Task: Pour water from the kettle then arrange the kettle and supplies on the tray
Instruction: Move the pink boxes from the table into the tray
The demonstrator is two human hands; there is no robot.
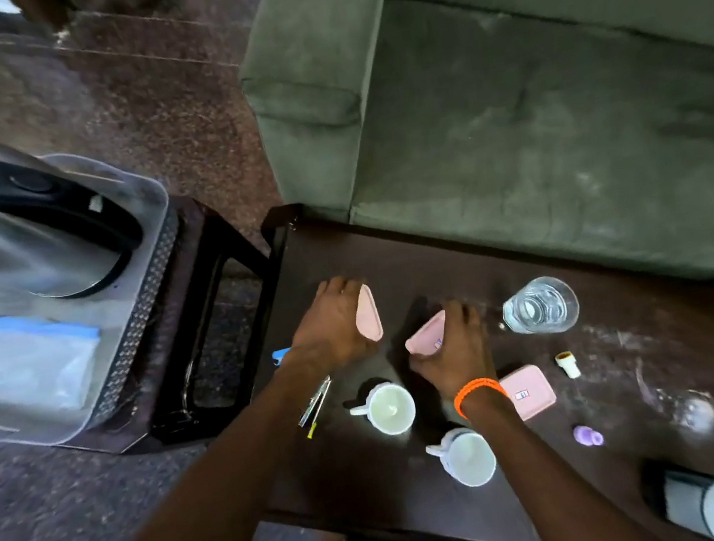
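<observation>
Two pink packets were in play, one in each hand, both lifted on edge off the dark tabletop point(388, 241). The left hand point(331, 322) curled loosely around the left pink packet point(368, 316), fingers closed on its far side; the right hand point(454, 348) pinched the right pink packet point(426, 336) from above, tilted toward the other. Held that way, they looked ready to be gathered and carried off together, which suited the arranging step. A third pink packet point(529, 390) lay flat just beside the right wrist. The kettle point(3, 223) already stood on the clear tray point(146, 278) on a side stand well to the left of both hands, beside a zip bag point(13, 359). The glass point(540, 307), holding water, sat just right of the right hand, so pouring seemed finished. Two white mugs point(391, 409) remained near the person.
</observation>
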